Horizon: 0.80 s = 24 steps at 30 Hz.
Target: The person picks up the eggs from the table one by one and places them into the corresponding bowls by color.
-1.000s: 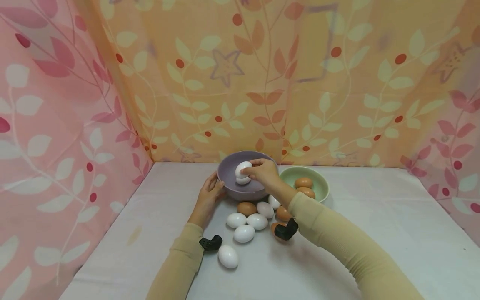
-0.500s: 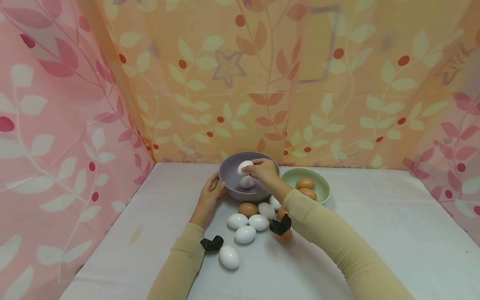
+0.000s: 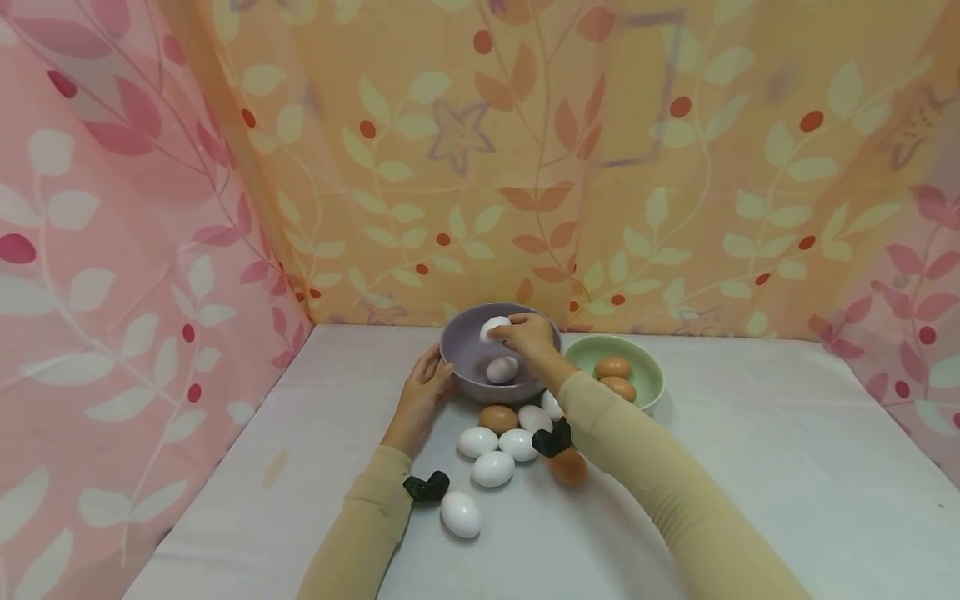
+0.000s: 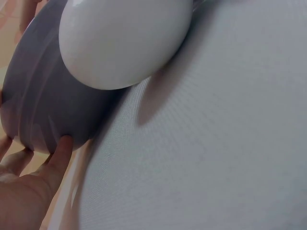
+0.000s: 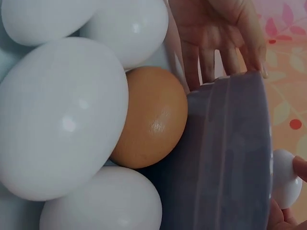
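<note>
My right hand pinches a white egg between thumb and fingers over the purple bowl. A pale egg lies inside the bowl, below the held one. At the bowl's left side, my left hand rests its spread fingers against the outer wall, as the left wrist view shows too. In the right wrist view, the held egg shows past the bowl's rim. A brown egg and several white eggs, among them one white egg, lie in front of the bowl.
A green bowl with brown eggs stands right of the purple one. Another white egg lies close to my left wrist. A brown egg sits beneath my right forearm. Patterned cloth hangs behind the white table.
My right hand has lifted the white egg slightly. The egg inside the purple bowl has shifted right and nearer to me. My left hand stays against the bowl.
</note>
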### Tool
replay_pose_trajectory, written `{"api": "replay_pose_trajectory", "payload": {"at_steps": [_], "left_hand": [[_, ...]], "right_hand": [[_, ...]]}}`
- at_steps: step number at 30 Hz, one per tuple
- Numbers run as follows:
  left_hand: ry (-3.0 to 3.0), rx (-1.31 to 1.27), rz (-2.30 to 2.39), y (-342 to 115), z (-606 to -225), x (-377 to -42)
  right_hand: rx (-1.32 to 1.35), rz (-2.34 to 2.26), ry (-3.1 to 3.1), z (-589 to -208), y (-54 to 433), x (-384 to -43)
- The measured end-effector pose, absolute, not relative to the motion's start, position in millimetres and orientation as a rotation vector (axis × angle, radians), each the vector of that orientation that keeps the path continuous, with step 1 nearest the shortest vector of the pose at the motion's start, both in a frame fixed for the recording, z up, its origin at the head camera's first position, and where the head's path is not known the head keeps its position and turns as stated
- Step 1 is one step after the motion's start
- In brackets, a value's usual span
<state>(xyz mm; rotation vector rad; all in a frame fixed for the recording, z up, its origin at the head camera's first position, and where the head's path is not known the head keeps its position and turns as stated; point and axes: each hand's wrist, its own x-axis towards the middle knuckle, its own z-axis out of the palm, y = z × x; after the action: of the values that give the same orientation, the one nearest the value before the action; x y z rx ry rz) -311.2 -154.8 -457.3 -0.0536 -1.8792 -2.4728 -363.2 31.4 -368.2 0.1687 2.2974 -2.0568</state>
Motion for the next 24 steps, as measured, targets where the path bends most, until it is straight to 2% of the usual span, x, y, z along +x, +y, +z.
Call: {"api": "replay_pose_trajectory", "payload": {"at_steps": [24], "left_hand": [[-1.874,-0.054,-2.479,-154,-456,-309]], "right_hand": [[0.116,-1.766,2.652,-400,26,-384]]}}
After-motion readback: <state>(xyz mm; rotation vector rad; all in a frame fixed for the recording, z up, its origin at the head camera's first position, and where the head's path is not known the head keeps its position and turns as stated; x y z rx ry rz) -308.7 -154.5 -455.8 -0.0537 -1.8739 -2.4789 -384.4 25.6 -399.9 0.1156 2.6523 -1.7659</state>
